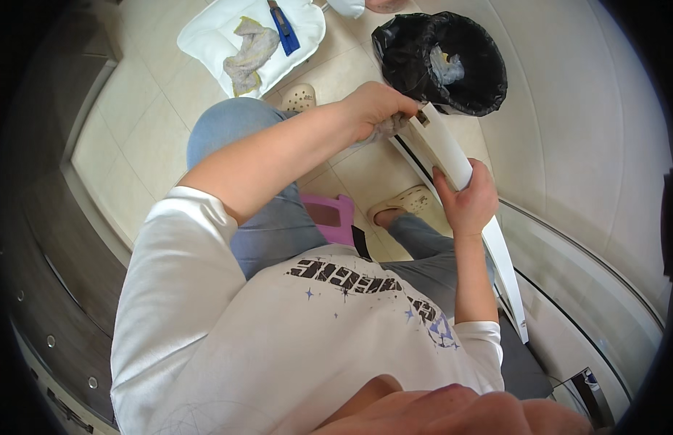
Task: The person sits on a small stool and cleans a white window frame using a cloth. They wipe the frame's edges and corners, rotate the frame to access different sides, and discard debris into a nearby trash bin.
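My right hand [471,198] grips a long white plastic trim piece [448,142] around its side, with the thumb on the near face. The piece slants down past my right forearm, and its upper end has a small dirty recess. My left hand [377,109] holds a bunched grey cloth [390,126] against that upper end, fingers closed around it. Part of the cloth is hidden under the fingers. Beneath the trim piece, a dark-edged white strip [418,160] runs along the same slant.
Beyond my hands stands a bin lined with a black bag [472,81], some waste inside. A white padded surface [206,41] bears a grey-yellow cloth [255,51] and a blue utility knife [285,30]. A pink plastic stool [344,217] is below me; glass panelling [570,261] stands right.
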Demonstrator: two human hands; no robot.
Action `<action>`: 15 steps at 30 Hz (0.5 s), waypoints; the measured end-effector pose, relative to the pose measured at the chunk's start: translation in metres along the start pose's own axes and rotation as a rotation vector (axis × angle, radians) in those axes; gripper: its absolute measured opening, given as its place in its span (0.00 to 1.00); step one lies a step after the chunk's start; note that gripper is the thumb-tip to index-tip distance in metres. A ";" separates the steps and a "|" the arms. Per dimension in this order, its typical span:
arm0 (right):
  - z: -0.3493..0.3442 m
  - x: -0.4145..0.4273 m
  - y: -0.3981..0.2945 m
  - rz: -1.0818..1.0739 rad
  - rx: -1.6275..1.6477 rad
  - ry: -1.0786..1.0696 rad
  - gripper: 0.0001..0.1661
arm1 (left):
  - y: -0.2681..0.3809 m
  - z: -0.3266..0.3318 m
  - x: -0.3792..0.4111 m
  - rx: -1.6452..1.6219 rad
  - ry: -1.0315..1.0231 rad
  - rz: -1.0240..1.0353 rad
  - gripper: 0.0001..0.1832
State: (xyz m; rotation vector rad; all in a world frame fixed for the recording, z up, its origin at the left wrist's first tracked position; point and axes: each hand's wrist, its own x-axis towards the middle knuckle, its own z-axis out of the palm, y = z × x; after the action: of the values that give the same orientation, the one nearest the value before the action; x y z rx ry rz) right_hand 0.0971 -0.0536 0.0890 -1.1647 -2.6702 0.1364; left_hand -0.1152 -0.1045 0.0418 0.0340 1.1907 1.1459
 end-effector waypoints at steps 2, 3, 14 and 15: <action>0.001 -0.001 0.000 0.017 -0.005 -0.006 0.23 | -0.001 0.001 -0.003 -0.077 -0.008 -0.020 0.04; 0.001 -0.001 -0.001 0.020 -0.008 -0.008 0.23 | -0.001 0.000 -0.001 -0.123 -0.030 -0.017 0.03; 0.005 -0.005 0.000 0.031 -0.021 -0.009 0.24 | -0.009 -0.013 0.011 0.001 -0.097 0.046 0.04; 0.005 -0.005 0.000 0.029 -0.028 -0.006 0.24 | -0.006 -0.012 0.007 -0.007 -0.103 0.052 0.05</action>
State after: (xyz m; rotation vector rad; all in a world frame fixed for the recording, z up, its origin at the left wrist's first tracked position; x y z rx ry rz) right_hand 0.0989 -0.0569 0.0831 -1.2137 -2.6693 0.1080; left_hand -0.1206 -0.1089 0.0281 0.1178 1.0999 1.1802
